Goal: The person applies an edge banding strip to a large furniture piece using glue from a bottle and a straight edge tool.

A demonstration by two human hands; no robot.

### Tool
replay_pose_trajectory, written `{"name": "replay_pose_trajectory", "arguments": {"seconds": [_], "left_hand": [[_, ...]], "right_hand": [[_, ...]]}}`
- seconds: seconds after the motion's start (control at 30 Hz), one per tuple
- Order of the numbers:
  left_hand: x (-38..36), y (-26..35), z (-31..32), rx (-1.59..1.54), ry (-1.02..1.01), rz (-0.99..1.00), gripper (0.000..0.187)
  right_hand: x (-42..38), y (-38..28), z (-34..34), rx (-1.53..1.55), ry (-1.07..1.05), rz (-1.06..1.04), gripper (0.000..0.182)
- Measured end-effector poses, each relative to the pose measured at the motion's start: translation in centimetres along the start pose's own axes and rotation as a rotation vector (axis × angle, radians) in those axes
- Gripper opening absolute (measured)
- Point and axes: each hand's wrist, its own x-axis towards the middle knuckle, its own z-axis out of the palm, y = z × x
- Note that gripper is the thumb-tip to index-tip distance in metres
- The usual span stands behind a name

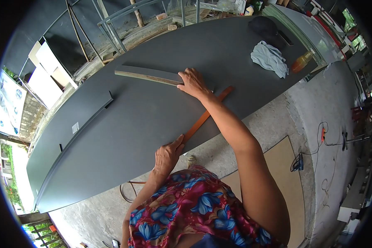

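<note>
My right hand (192, 84) is closed on the right end of a narrow grey board (146, 75) with a pale raw edge. The board lies at a slant on a large dark grey panel (144, 115). A flat orange-brown strip (206, 114) runs diagonally across the panel and passes under my right forearm. At its lower end, near the panel's front edge, my left hand (168, 156) is closed with the thumb along the strip. What lies under the left fingers is hidden.
A light blue cloth (269, 59), a bottle of amber liquid (301, 62) and a black cap (262, 29) sit at the panel's right end. Another grey panel (76, 120) lies at the left. A power tool (298, 162) with a cord is on the floor.
</note>
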Motion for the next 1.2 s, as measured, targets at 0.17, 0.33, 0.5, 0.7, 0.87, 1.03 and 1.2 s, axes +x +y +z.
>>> {"name": "replay_pose_trajectory", "arguments": {"seconds": [0.17, 0.33, 0.5, 0.7, 0.87, 1.03, 1.2], "left_hand": [[0.0, 0.0, -0.1, -0.016, -0.016, -0.002, 0.031], [0.0, -0.2, -0.1, -0.011, -0.040, -0.006, 0.032], [0.0, -0.6, 0.2, -0.006, -0.026, 0.028, 0.033], [0.0, -0.5, -0.1, -0.011, -0.050, 0.042, 0.032], [-0.1, -0.7, 0.0, -0.018, -0.061, 0.095, 0.034], [-0.1, -0.5, -0.2, -0.018, -0.078, 0.128, 0.034], [-0.2, -0.6, -0.1, -0.038, -0.080, 0.146, 0.033]], "right_hand": [[-0.2, 0.1, -0.2, 0.032, -0.012, -0.007, 0.035], [-1.2, 0.7, -3.7, 0.059, -0.010, 0.039, 0.042], [-2.8, 3.0, -9.0, 0.029, -0.065, 0.150, 0.047], [-7.6, 7.2, -10.9, 0.017, 0.002, 0.320, 0.045], [-11.3, 9.6, -10.3, 0.056, 0.011, 0.432, 0.045], [-14.0, 9.3, -10.7, 0.094, 0.047, 0.474, 0.044], [-15.9, 8.9, -10.5, 0.036, 0.086, 0.444, 0.046]]}}
